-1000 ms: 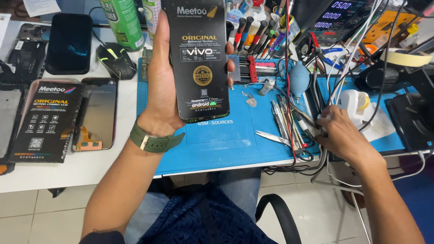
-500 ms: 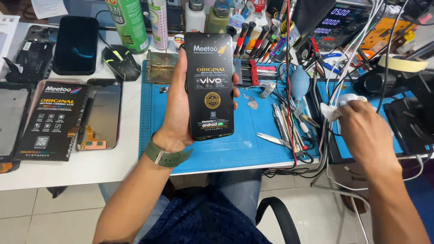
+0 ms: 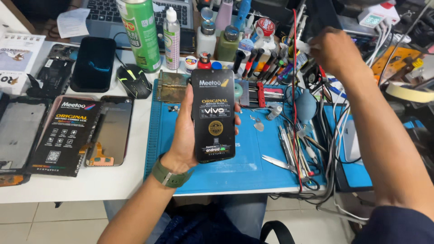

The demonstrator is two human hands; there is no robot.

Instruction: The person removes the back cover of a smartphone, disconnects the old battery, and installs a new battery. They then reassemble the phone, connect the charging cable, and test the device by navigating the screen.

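My left hand (image 3: 183, 135), with a green watch strap (image 3: 169, 177) on the wrist, holds a black phone display panel (image 3: 213, 115) upright over the blue work mat (image 3: 253, 169). Printed protective film covers the panel's face. My right hand (image 3: 334, 52) is raised at the back right, over the row of screwdrivers (image 3: 262, 65). Its fingers are pinched on a small white piece (image 3: 311, 45), perhaps a wipe. The two hands are well apart.
A green spray can (image 3: 140, 31), bottles (image 3: 205, 38) and a laptop (image 3: 108, 9) stand at the back. A black mouse (image 3: 132, 80), a dark phone (image 3: 94, 63) and several display parts (image 3: 68, 135) lie on the left. Tweezers, scissors (image 3: 280, 162) and tangled cables (image 3: 330, 149) crowd the mat's right side.
My right hand lifted from the mat's right edge, took up a small white piece, and moved up and back to the tool row. The left hand still holds the panel.
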